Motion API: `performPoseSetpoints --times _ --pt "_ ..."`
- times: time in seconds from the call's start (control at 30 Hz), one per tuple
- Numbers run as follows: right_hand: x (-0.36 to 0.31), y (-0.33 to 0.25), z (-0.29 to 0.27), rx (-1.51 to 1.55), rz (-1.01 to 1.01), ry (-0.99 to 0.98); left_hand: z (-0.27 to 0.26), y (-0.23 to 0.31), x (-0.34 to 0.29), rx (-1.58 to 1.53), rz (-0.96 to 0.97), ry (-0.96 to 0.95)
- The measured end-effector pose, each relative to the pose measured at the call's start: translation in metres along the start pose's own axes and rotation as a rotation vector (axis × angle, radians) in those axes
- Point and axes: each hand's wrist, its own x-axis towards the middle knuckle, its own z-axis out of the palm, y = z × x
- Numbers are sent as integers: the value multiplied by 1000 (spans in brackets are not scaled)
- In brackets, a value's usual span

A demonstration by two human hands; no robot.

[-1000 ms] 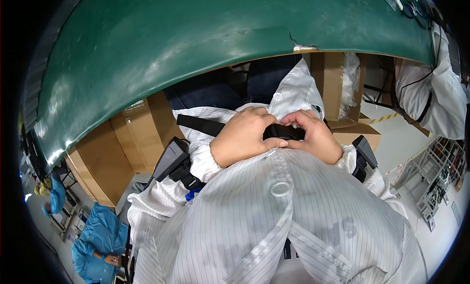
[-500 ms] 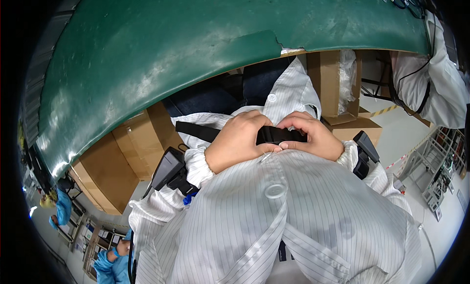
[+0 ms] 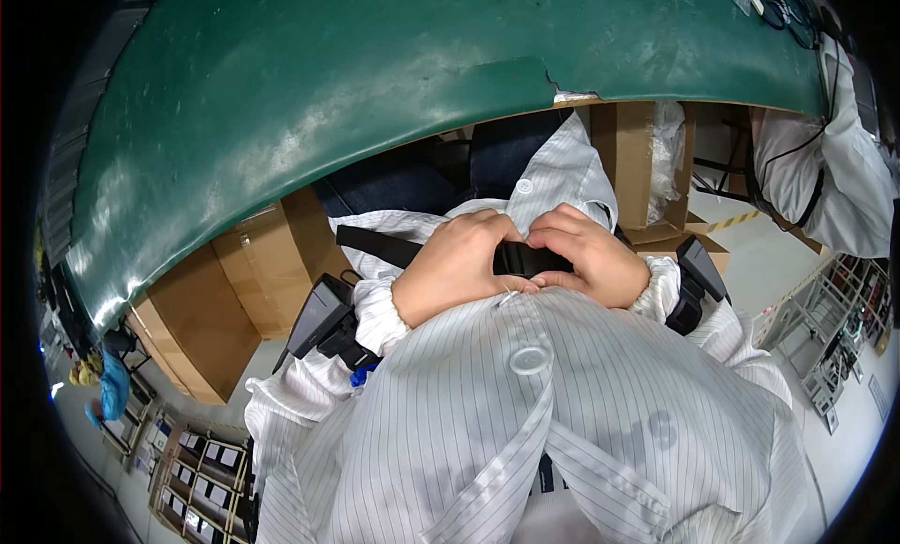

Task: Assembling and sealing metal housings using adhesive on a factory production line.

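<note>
At my waist, in front of a white striped coat point(image 3: 450, 403), I hold a black buckle point(image 3: 532, 260) between both hands. My left hand point(image 3: 455, 263) is closed on its left side, with thumb and fingers curled around it. From behind that hand a black strap point(image 3: 377, 245) runs out to the left. My right hand point(image 3: 605, 261) grips the buckle's right side, its thumb close to the left thumb. Fingers cover both ends of the buckle, so I cannot tell whether its halves are locked together.
A green-topped table point(image 3: 356, 66) spans the far side, its edge torn near the middle. Cardboard boxes point(image 3: 202, 319) stand below at left, and an open carton point(image 3: 623, 164) with clear plastic at right. A person in white point(image 3: 797, 178) sits at far right. Dark devices point(image 3: 323, 319) are on both my forearms.
My right hand has shifted slightly left, nearer my left hand, still on the buckle. The blue-clad person at lower left is no longer seen there; the view has tilted a little.
</note>
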Motion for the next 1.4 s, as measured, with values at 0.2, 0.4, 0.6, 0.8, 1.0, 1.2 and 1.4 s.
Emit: performPoseSetpoints --times 0.2,0.4,0.6,0.8,1.0,1.2,1.4 --pt "-3 -3 3 63 63 28 0 1 -1 -44 -139 -9" --pt "-1 -8 12 -54 91 81 1 3 1 -10 -106 16" --pt "-6 -1 13 8 107 102 1 -3 -5 -49 -143 -18" --pt "-14 11 24 484 369 247 -23 -12 -18 -567 -282 128" --pt "-12 31 22 851 538 351 -29 -5 -53 -724 -360 244" --pt "21 38 2 938 512 189 -37 2 -94 -982 -306 222" --pt "68 40 -26 739 309 32 -49 10 -170 -995 145 751"
